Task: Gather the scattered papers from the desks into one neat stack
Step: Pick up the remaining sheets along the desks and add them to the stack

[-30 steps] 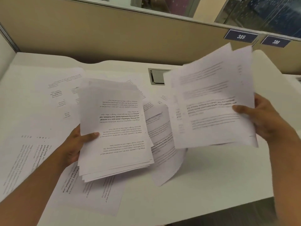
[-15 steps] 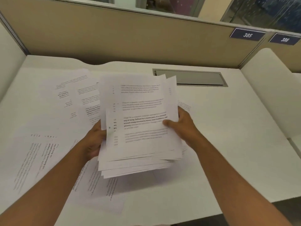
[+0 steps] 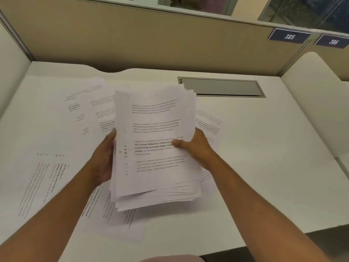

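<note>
A thick stack of printed white papers (image 3: 154, 129) is held above the white desk (image 3: 264, 157), its edges uneven and fanned at the bottom. My left hand (image 3: 104, 157) grips its left edge, fingers hidden beneath the sheets. My right hand (image 3: 194, 146) grips its right edge with the thumb pressed on the top sheet. Loose printed sheets lie flat on the desk: several at the left (image 3: 56, 129), some under the stack near the front (image 3: 113, 220), and one poking out at the right (image 3: 209, 121).
A grey cable hatch (image 3: 222, 87) sits in the desk behind the stack. A beige partition (image 3: 151, 38) runs along the back with number plates 385 (image 3: 289, 36) and 386 (image 3: 333, 41). A white side panel (image 3: 317, 95) stands at the right. The desk's front edge is close to me.
One second ago each hand held a separate bundle; my right hand brought its sheets over onto the left bundle. Both hands now hold one combined stack, which has barely moved since half a second ago.
</note>
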Demonstrator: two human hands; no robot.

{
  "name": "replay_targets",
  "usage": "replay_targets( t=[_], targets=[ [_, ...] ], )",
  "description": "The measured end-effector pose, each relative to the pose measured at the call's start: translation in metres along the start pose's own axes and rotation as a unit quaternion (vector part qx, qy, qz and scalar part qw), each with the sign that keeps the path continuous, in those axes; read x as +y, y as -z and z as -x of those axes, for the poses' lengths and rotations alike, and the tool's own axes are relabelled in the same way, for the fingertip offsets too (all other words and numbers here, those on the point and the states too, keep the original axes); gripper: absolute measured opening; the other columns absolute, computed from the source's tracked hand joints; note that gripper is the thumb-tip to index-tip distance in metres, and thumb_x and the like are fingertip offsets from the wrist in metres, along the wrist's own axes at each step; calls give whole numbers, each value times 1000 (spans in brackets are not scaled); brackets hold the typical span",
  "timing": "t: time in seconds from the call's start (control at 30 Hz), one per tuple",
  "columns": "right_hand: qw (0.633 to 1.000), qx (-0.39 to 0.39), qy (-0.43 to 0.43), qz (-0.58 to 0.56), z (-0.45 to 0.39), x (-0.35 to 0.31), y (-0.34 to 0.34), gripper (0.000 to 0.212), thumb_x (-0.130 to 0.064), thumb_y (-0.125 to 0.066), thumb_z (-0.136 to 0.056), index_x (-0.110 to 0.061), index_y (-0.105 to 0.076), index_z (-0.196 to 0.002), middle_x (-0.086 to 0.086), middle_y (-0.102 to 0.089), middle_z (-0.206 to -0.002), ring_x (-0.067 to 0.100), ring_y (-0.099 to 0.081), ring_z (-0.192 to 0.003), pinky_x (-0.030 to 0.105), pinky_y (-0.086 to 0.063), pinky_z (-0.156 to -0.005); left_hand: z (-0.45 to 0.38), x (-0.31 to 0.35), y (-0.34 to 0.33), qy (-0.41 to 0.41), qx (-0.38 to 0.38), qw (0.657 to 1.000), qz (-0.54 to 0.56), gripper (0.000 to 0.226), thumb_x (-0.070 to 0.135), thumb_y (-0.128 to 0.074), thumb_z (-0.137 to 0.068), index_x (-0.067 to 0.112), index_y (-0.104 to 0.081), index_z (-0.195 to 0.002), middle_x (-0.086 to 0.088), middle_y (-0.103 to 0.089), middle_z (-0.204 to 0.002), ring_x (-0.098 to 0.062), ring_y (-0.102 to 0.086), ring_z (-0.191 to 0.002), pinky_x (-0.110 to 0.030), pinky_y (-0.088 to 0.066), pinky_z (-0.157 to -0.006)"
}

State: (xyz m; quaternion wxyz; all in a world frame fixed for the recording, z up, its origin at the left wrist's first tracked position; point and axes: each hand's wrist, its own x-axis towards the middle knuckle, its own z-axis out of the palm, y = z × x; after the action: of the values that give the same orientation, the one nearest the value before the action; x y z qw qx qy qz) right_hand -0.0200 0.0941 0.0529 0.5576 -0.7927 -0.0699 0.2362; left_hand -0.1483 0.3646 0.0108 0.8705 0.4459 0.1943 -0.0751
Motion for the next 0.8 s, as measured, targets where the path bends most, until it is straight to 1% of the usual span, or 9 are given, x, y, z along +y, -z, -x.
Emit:
replay_targets(
  t=[0.1, 0.17, 0.3, 0.4, 0.5, 0.6, 0.67, 0.73, 0.8],
  targets=[
    [997, 21, 23, 75, -1, 3, -16, 57, -18, -89, -86, -17, -66, -138, -9, -73, -122, 14, -71, -108, 26, -59, -92, -3, -2, 4, -2, -20, 998, -63, 37, 37, -69, -98, 38, -80, -133, -9, -79, -141, -33, -78, -125, -46, -70, -87],
    [996, 22, 29, 87, 0, 5, -22, 56, -17, -88, -87, -17, -66, -138, -12, -69, -116, 7, -68, -100, 16, -54, -82, -5, -2, 13, 14, -12, 998, -67, 37, 32, -68, -94, 37, -83, -127, -8, -80, -139, -32, -79, -123, -44, -70, -85],
    [997, 37, 16, 66, 1, 10, -23, 59, -17, -89, -86, -14, -64, -139, -5, -73, -127, 15, -70, -112, 30, -58, -96, -5, -1, 16, 24, -4, 998, -53, 51, 43, -79, -87, 29, -80, -136, -8, -80, -140, -34, -77, -125, -47, -69, -88],
    [999, 19, 9, 26, 4, 10, -26, 66, -19, -95, -79, -18, -62, -137, -2, -72, -132, 18, -69, -121, 35, -57, -104, -9, -10, 15, -1, 37, 991, -131, 69, 19, -98, -75, 21, -74, -140, -9, -83, -132, -36, -79, -121, -48, -71, -84],
    [1000, 0, 3, 18, 6, 10, -30, 72, -28, -98, -74, -22, -62, -136, -5, -74, -131, 15, -71, -120, 33, -60, -101, -7, -17, 19, -6, 40, 992, -122, 71, 8, -90, -77, 15, -69, -144, -14, -81, -135, -40, -78, -122, -53, -70, -89],
    [999, 29, -28, 31, 11, 17, -23, 51, -57, -80, -88, -19, -71, -122, -11, -77, -110, 11, -74, -101, 26, -57, -84, -4, -16, 30, -21, 34, 994, -99, 65, 2, -93, -82, 16, -72, -141, -17, -80, -135, -41, -79, -121, -54, -70, -87],
    [981, 124, -69, 134, 14, 34, -7, 56, -62, -63, -98, -9, -71, -114, 4, -74, -110, 26, -70, -104, 33, -52, -80, -4, -16, 37, -29, 41, 994, -94, 62, 2, -91, -82, 17, -73, -140, -17, -81, -135, -41, -79, -120, -52, -70, -85],
    [931, 194, -129, 281, 19, 54, 13, 60, -57, -70, -96, -9, -65, -131, 14, -61, -135, 35, -56, -128, 43, -52, -95, -3, -14, 40, -42, 60, 993, -90, 64, 2, -87, -83, 14, -70, -143, -16, -81, -135, -39, -79, -121, -49, -70, -86],
    [893, 178, -206, 359, 24, 68, 24, 89, -58, -83, -83, -6, -48, -147, 18, -46, -146, 39, -44, -138, 52, -50, -105, -2, -12, 41, -56, 72, 992, -87, 67, 4, -84, -82, 11, -67, -147, -15, -80, -137, -37, -78, -122, -50, -69, -91]
  ],
)
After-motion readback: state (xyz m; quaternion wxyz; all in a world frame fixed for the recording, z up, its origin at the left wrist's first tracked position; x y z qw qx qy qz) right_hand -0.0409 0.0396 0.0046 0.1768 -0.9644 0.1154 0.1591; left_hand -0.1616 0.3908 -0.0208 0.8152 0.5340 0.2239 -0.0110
